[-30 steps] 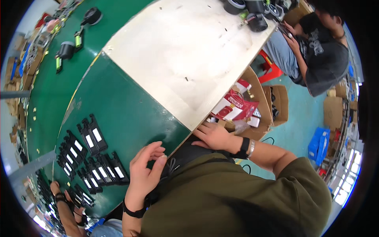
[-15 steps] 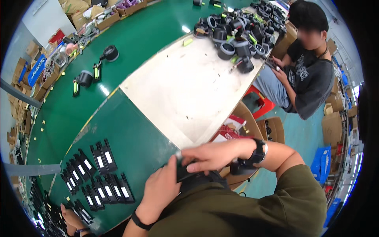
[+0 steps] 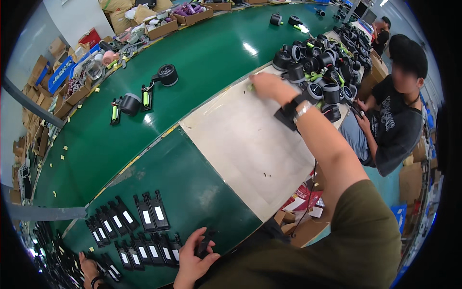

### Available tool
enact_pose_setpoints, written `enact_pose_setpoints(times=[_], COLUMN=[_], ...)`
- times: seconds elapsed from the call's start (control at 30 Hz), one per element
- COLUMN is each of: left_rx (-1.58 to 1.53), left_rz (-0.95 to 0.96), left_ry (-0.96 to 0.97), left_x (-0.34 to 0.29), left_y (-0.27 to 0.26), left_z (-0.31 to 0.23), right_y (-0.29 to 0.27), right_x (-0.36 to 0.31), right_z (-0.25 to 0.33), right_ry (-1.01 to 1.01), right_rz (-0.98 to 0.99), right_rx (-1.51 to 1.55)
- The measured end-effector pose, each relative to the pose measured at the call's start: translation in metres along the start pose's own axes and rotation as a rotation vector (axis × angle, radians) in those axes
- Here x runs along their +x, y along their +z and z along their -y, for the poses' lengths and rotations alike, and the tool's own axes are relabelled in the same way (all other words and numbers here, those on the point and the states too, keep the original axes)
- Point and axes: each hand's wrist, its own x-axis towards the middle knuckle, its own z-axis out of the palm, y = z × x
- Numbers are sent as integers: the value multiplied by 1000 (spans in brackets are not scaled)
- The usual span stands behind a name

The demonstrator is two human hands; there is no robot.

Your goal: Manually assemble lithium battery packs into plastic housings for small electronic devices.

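My right hand (image 3: 272, 87) is stretched out to the far edge of the pale work mat (image 3: 240, 135). Its fingertips close on a small yellow-green piece (image 3: 250, 87), mostly covered by the hand. Beside it lies a heap of black round housings (image 3: 294, 72) with grey rims and yellow-green cells. Low in the middle, my left hand (image 3: 192, 260) curls its thumb and fingers round a small black part (image 3: 206, 243), whose kind I cannot make out. To its left, rows of flat black plastic casings (image 3: 155, 212) with white labels lie on the green table (image 3: 207, 192).
Two black round units (image 3: 167, 75) with cells lie across the yellow-edged seam. A co-worker's hand (image 3: 89, 269) is among black parts at lower left. Another person (image 3: 404, 111) sits at right. Below the mat stands an open carton (image 3: 308, 231). Small screws (image 3: 266, 175) lie on the mat.
My right hand has left my left hand and reached far across the mat to the yellow-green piece. My left hand has dropped lower, near the table edge. The view has shifted.
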Motion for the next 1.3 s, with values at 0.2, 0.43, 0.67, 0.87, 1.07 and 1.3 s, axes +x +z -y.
enact_pose_setpoints(times=[0.2, 0.43, 0.67, 0.87, 1.07, 1.3], left_rx=[-264, -892, -868, -941, -867, -893], left_rz=[-153, -257, -261, -302, -202, -165], left_ry=[56, -242, -258, -243, -290, -169], left_x=[9, 45, 43, 35, 34, 32], left_y=[-1, 15, 29, 30, 24, 10], left_z=[2, -20, -8, -24, -3, 2], right_y=[12, 35, 37, 27, 28, 12], right_x=[-105, -193, -224, -228, -226, -227], right_z=[80, 147, 205, 219, 229, 212], right_ry=[-235, -62, -183, -238, -510, -560], right_rz=[65, 144, 404, 323, -127, -73], right_rx=[210, 1319, 1789, 1413, 1039, 1169])
